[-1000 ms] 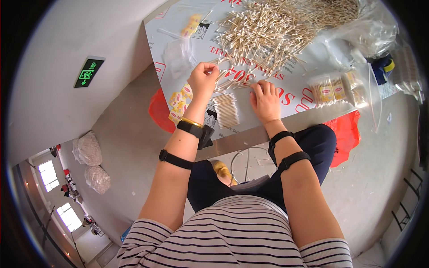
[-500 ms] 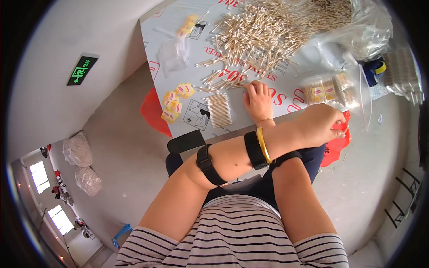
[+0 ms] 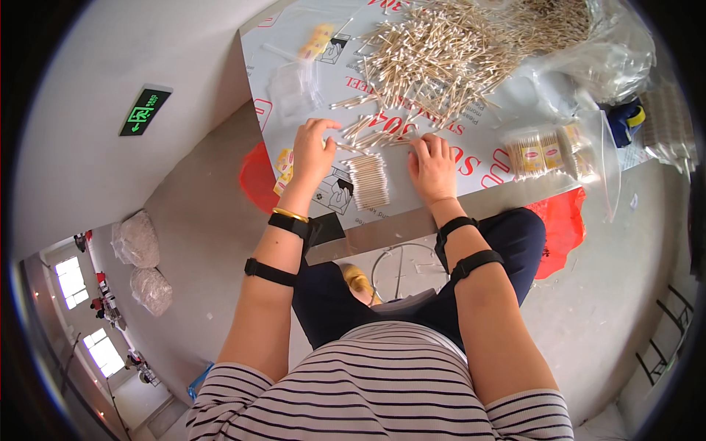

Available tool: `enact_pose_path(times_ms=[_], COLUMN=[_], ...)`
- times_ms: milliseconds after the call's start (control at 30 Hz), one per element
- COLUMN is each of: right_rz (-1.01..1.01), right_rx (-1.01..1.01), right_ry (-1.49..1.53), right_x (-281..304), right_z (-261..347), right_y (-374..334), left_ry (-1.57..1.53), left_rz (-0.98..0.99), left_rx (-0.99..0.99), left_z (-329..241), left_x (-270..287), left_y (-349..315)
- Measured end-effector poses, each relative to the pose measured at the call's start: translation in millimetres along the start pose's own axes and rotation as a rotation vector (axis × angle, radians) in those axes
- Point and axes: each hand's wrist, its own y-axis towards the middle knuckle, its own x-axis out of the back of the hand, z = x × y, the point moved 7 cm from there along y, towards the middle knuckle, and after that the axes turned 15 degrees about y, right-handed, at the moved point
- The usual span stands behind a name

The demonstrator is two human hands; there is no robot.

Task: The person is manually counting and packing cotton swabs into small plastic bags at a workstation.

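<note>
In the head view, the person's left hand (image 3: 315,154) is over the left part of the worktop (image 3: 482,136), its fingers bent and its grip partly open, with a gap between forefinger and thumb; I cannot tell whether a swab is in it. The right hand (image 3: 434,167) rests farther right with its fingers curled, the fingertips at the right end of some loose cotton swabs (image 3: 376,137); I cannot tell whether that grip has hold of any.

Between the hands, on the near side, lies a neat row of cotton swabs (image 3: 369,184), set side by side. A large heap of swabs (image 3: 441,59) covers the far middle, beside a big clear plastic bag (image 3: 614,55) at the far right. Yellow cards (image 3: 284,167) lie left of the left hand, partly hidden by it, and clear packaging (image 3: 294,88) lies beyond. On the right, packed swabs (image 3: 533,156) sit in a clear bag (image 3: 609,158).
</note>
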Motion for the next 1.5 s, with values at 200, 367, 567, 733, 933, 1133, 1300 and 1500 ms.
enact_pose_path(times_ms=[200, 367, 567, 733, 933, 1133, 1300, 1500], right_rz=[-0.003, 0.003, -0.007, -0.005, 0.040, 0.108, 0.020, -0.011], right_rx=[-0.013, -0.016, -0.008, -0.003, -0.048, -0.232, -0.008, 0.001], right_ry=[-0.010, -0.013, -0.007, -0.017, -0.011, 0.357, -0.026, -0.006], right_x=[0.6, -0.9, 0.4, 1.4, -9.1, 2.3, -3.4, 1.9], right_z=[-0.8, 0.2, 0.4, 0.2, -17.9, -3.8, 1.3, 1.3], right_y=[-1.4, -1.2, -1.1, -0.4, -5.6, -5.1, -1.7, 0.1], left_ry=[0.113, 0.166, 0.126, -0.034, -0.670, -0.630, -0.571, 0.175], left_rz=[0.148, 0.213, 0.218, 0.205, 0.300, 0.255, 0.178, 0.209], left_rx=[-0.146, -0.168, -0.162, -0.023, -0.044, -0.301, 0.004, -0.090], left_z=[7.9, 13.5, 8.7, 0.8, -140.3, -249.4, -109.7, 13.2], left_x=[-19.9, -26.6, -17.7, 2.6, 14.9, 59.3, 21.1, -10.5], left_y=[-6.2, -8.0, -7.3, -7.0, -10.8, -5.2, -2.0, -5.7])
